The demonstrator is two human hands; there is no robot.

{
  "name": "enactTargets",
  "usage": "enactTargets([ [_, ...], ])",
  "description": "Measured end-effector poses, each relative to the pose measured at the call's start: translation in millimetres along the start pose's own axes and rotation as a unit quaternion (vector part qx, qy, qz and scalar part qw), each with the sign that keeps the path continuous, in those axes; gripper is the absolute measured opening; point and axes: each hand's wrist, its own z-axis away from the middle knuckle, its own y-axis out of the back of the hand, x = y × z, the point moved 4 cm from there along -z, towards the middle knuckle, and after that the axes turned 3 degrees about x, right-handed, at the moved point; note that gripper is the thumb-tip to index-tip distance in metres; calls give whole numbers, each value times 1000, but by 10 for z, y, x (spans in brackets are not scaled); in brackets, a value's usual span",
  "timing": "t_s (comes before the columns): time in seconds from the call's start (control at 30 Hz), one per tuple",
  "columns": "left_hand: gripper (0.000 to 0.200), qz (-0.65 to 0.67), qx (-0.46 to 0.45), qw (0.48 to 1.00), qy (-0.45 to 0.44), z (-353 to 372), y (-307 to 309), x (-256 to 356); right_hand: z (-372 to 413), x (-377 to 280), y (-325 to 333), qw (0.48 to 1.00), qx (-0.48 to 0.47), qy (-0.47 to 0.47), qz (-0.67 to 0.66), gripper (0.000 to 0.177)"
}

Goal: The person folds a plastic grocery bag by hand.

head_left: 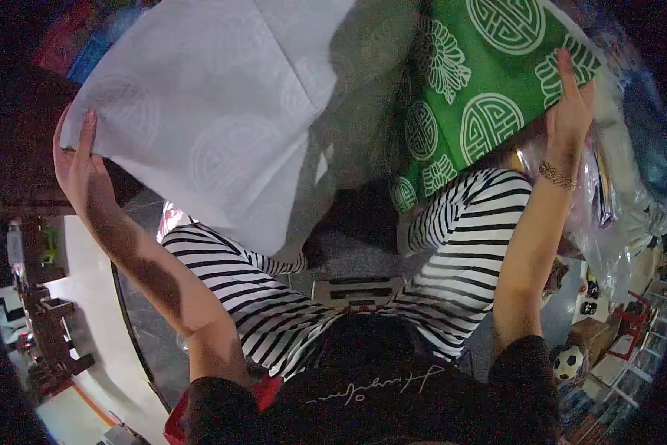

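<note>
A large patterned cloth (207,96) is spread in front of me, above my knees. Its left part shows a pale grey-white face with faint round motifs, while the green part (460,96) on the right carries bold white medallions and flower shapes. A shadowed fold lies between the two parts. My left hand (81,167) pinches the pale corner, thumb on top and fingers underneath. At the far right, my right hand (571,107) grips the green edge, with the thumb over it and the other fingers mostly hidden behind. A bracelet (557,176) circles the right wrist.
My legs in striped trousers (463,256) are spread below the cloth. Clear plastic wrapping (597,211) lies beyond my right forearm. A football (568,363) and shelves (652,356) stand at the lower right; furniture (55,319) lines the left, past a pale floor (92,274).
</note>
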Motion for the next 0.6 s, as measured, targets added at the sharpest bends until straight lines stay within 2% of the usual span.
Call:
enactTargets([
  [0.07, 40, 19, 7, 1000, 4, -56, 100, -49, -72, 35, 32, 1000, -14, 4, -1, 36],
  [0.1, 39, -30, 4, 999, -9, -95, 162, -69, -72, 31, 6, 1000, -17, 6, 0, 36],
  [0.17, 38, -77, 4, 997, -18, -157, 276, -133, -57, 20, -17, 998, 34, -10, 59, 36],
  [0.23, 37, -57, -1, 998, -37, -155, 316, -126, -55, 15, -83, 997, 30, 7, 71, 36],
  [0.27, 37, -51, -2, 998, -43, -136, 316, -115, -79, 35, 86, 998, 40, 7, 57, 35],
  [0.3, 39, -106, -49, 985, -131, -152, 334, -53, -63, 17, 73, 998, 46, 7, 44, 34],
  [0.37, 40, -160, -93, 959, -215, -131, 407, -40, -84, 61, 95, 997, 46, 3, 62, 34],
  [0.4, 42, -90, -80, 984, -128, -81, 345, 74, -101, 102, 146, 996, 50, -2, 80, 33],
  [0.47, 43, -15, -66, 997, -40, -96, 345, 109, -146, 180, 242, 990, 52, 10, 129, 33],
  [0.5, 44, -43, -72, 996, -38, -129, 369, 96, -141, 184, 255, 982, 55, 20, 178, 33],
  [0.6, 44, -67, -67, 995, -31, -106, 354, 93, -134, 230, 319, 985, 62, 26, 159, 32],
])
